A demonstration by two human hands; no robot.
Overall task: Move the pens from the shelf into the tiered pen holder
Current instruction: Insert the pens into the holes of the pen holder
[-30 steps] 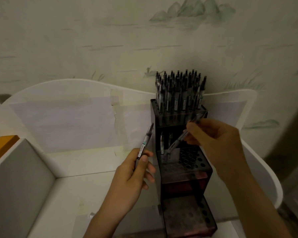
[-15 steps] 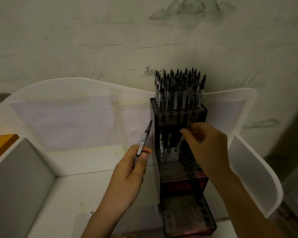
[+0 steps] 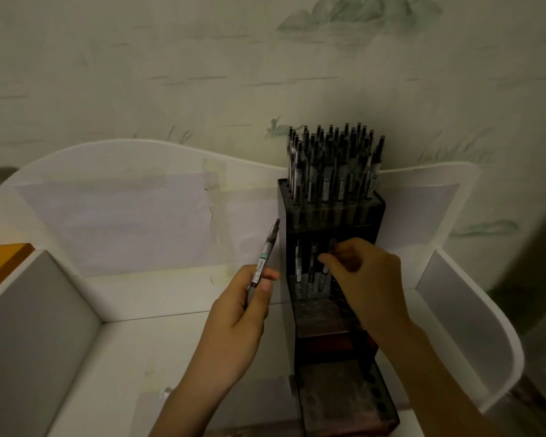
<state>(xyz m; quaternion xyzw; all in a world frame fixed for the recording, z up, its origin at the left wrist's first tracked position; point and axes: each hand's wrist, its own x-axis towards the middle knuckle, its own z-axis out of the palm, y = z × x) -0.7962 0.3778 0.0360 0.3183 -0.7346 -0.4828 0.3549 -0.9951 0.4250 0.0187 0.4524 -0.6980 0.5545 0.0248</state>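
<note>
A dark tiered pen holder (image 3: 375,212) stands on the white shelf against the back panel. Its top tier is packed with several upright pens (image 3: 331,165). In the middle tier stand three pens at the left; my right hand (image 3: 363,275) pinches the top of the rightmost one (image 3: 323,274), which sits upright in a hole. My left hand (image 3: 237,316) grips a clear-barrelled pen (image 3: 264,258) with a label, its tip pointing up and right, just left of the holder. The bottom tier (image 3: 344,402) shows bare holes.
The white shelf floor (image 3: 123,357) has a curved translucent back panel (image 3: 123,200) with paper taped on it, a grey divider (image 3: 29,326) on the left and a curved white side wall (image 3: 473,326) on the right. An orange edge (image 3: 4,260) shows far left.
My right hand brought its tilted pen upright and lowered it into a middle-tier hole beside the two standing there. My left hand kept its pen nearly still.
</note>
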